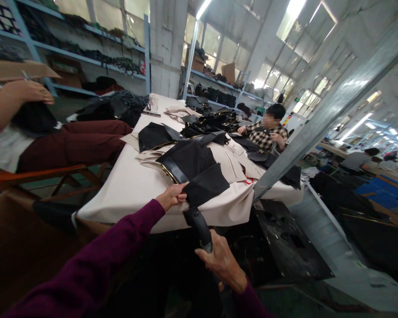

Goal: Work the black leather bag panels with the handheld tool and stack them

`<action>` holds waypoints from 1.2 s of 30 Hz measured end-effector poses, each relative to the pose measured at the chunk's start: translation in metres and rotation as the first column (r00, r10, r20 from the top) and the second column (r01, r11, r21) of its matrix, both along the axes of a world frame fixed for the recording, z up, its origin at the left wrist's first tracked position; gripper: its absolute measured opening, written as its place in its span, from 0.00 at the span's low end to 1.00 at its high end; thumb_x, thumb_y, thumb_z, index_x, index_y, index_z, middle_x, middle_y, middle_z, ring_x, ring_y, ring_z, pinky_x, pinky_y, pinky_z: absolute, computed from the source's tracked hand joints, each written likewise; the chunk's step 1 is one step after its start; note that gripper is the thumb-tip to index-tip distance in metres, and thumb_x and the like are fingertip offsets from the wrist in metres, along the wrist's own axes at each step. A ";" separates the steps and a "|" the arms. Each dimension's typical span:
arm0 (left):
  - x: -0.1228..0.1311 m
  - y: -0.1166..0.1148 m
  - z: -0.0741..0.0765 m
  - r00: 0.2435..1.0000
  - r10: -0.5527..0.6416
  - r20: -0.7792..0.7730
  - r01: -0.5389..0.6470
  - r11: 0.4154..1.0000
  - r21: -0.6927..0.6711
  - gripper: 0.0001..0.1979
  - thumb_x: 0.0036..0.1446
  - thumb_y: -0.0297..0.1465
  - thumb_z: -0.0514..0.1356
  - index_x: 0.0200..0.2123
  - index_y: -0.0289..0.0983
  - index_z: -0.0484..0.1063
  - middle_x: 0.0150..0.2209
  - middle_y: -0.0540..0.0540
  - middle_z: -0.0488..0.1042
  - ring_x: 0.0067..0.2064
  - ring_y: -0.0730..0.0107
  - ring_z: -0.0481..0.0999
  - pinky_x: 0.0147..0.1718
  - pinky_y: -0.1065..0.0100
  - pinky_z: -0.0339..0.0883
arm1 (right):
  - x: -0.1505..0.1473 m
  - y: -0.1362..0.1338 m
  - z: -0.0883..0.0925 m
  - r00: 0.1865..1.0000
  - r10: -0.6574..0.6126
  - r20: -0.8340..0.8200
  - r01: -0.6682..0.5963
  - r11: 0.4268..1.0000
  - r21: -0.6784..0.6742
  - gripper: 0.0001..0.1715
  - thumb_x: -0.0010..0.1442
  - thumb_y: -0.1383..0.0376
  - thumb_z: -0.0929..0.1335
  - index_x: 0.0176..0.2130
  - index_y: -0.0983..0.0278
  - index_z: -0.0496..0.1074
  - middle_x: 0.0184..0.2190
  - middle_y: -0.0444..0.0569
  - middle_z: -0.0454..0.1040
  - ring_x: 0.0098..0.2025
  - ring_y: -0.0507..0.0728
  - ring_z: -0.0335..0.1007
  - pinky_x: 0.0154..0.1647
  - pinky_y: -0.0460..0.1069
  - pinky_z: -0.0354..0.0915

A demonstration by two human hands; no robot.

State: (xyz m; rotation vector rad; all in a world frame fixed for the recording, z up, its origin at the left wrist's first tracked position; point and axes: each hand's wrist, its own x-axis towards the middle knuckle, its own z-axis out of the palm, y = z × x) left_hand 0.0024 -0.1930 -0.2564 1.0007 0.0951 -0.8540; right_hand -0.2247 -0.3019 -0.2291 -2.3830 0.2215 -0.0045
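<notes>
My left hand is closed at the near edge of the table, its thumb and fingers pinching the edge of a black fabric piece. This piece lies over a larger black panel that has a shiny dark band and a gold-coloured zipper along its left side. Below the table edge, my right hand wraps round the lower part of a black curved hand-held tool. The tool's upper end points toward the fabric, just under my left hand. I cannot make out its exact kind.
More black pieces and beige sheets cover the white-draped table. A slanted metal post rises at its right corner. One person in maroon trousers sits left; another in a checked shirt works across the table. Shelves line the wall.
</notes>
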 end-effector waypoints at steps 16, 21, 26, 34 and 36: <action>-0.002 0.000 0.002 1.000 0.002 0.011 -0.002 1.000 -0.002 0.10 0.59 0.29 0.50 0.25 0.35 0.61 0.10 0.60 0.47 0.07 0.85 0.46 0.08 0.81 0.37 | 0.003 -0.006 0.001 0.998 0.056 -0.018 -0.057 0.996 -0.075 0.09 0.49 0.65 0.68 0.30 0.64 0.63 0.22 0.40 0.64 0.24 0.50 0.60 0.24 0.44 0.54; -0.006 0.005 0.004 1.000 -0.017 0.013 0.017 1.000 0.013 0.06 0.54 0.30 0.57 0.29 0.32 0.66 0.19 0.49 0.68 0.17 0.72 0.70 0.13 0.74 0.63 | -0.019 0.006 0.003 0.992 0.107 -0.062 -0.110 0.993 -0.039 0.10 0.47 0.65 0.70 0.29 0.63 0.65 0.25 0.41 0.66 0.28 0.52 0.63 0.26 0.44 0.57; -0.016 0.001 0.002 0.984 -0.015 0.179 0.016 1.000 -0.003 0.02 0.50 0.24 0.59 0.27 0.30 0.68 0.27 0.42 0.73 0.29 0.64 0.76 0.29 0.64 0.71 | -0.045 -0.010 0.012 0.994 0.007 -0.110 0.001 0.998 0.068 0.05 0.51 0.67 0.66 0.31 0.63 0.63 0.23 0.39 0.66 0.21 0.48 0.63 0.21 0.42 0.56; -0.067 -0.036 0.000 0.812 0.057 0.581 -0.221 0.951 0.215 0.17 0.38 0.26 0.66 0.10 0.34 0.60 0.11 0.53 0.57 0.22 0.75 0.65 0.20 0.75 0.54 | -0.072 -0.030 0.043 0.983 -0.168 -0.075 0.177 0.974 0.144 0.06 0.51 0.66 0.64 0.29 0.63 0.59 0.17 0.35 0.60 0.15 0.49 0.63 0.17 0.43 0.59; -0.080 -0.045 -0.005 0.700 0.006 0.714 -0.340 0.882 0.326 0.20 0.37 0.28 0.66 0.08 0.35 0.56 0.11 0.54 0.52 0.22 0.74 0.64 0.20 0.75 0.51 | -0.077 -0.030 0.053 0.977 -0.207 -0.052 0.213 0.961 0.174 0.06 0.52 0.65 0.64 0.29 0.62 0.59 0.17 0.35 0.60 0.15 0.48 0.62 0.16 0.43 0.59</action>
